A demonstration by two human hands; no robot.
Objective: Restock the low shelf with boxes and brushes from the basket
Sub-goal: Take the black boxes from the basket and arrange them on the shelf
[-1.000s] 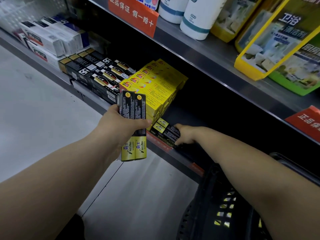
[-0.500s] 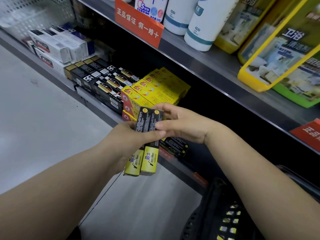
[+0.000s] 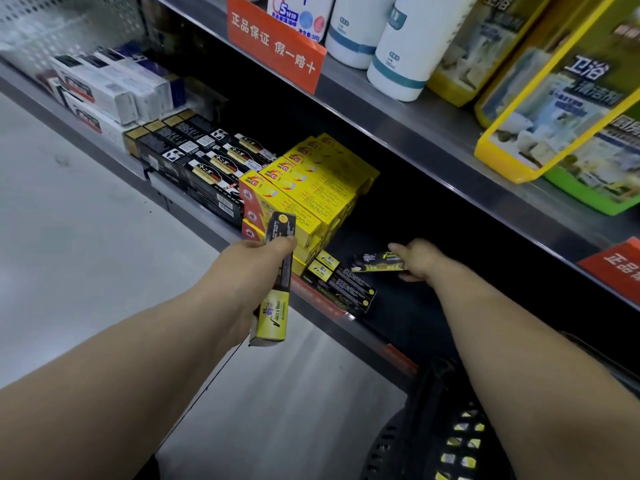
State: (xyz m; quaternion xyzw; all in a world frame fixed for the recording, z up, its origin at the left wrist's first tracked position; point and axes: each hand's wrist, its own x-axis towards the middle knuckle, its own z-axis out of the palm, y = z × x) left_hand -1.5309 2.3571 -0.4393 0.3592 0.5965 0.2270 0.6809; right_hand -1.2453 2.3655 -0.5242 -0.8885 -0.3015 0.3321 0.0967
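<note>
My left hand (image 3: pixel 254 268) is shut on a long black-and-yellow box (image 3: pixel 275 289), held upright in front of the low shelf (image 3: pixel 322 315). Further right, my right hand (image 3: pixel 417 259) grips a second black-and-yellow box (image 3: pixel 377 263) and holds it inside the shelf, just above and behind two like boxes (image 3: pixel 341 284) that lie flat there. The black basket (image 3: pixel 433 441) stands at the bottom right, with yellow boxes showing through its mesh.
Stacked yellow boxes (image 3: pixel 311 192), black boxes (image 3: pixel 194 161) and white boxes (image 3: pixel 104 88) fill the low shelf to the left. The upper shelf (image 3: pixel 433 140) overhangs it, with white bottles, yellow-framed packs and an orange sign (image 3: pixel 277 46). Pale floor lies at the left.
My right hand took one of the two boxes from my left hand and carried it right, into the shelf. My left hand now holds a single box.
</note>
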